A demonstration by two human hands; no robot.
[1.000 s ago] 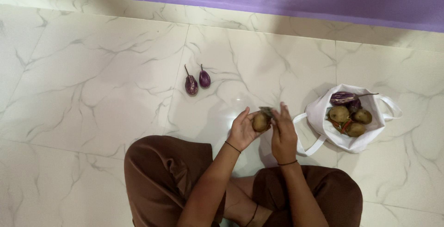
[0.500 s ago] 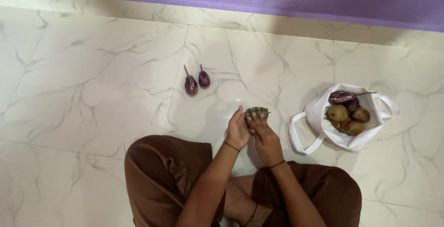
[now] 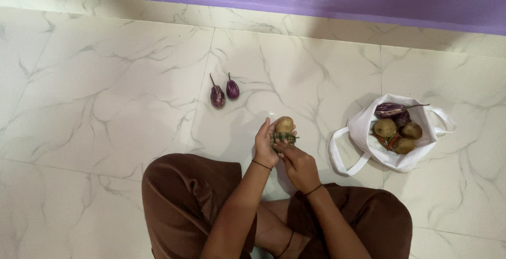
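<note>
Both hands meet in front of the crossed knees: the left hand (image 3: 265, 145) cups a brown potato (image 3: 284, 125) from below, while the right hand (image 3: 296, 160) pinches something small and greenish (image 3: 283, 140) beneath it, perhaps a chilli; the view is too coarse to be sure. Holding it low probably steadies it. At ten o'clock two small aubergines (image 3: 224, 93) lie close together. At three o'clock the white bag (image 3: 363, 132) stands open, vegetables showing. Marble floor (image 3: 105, 106) stretches bare towards nine o'clock.
</note>
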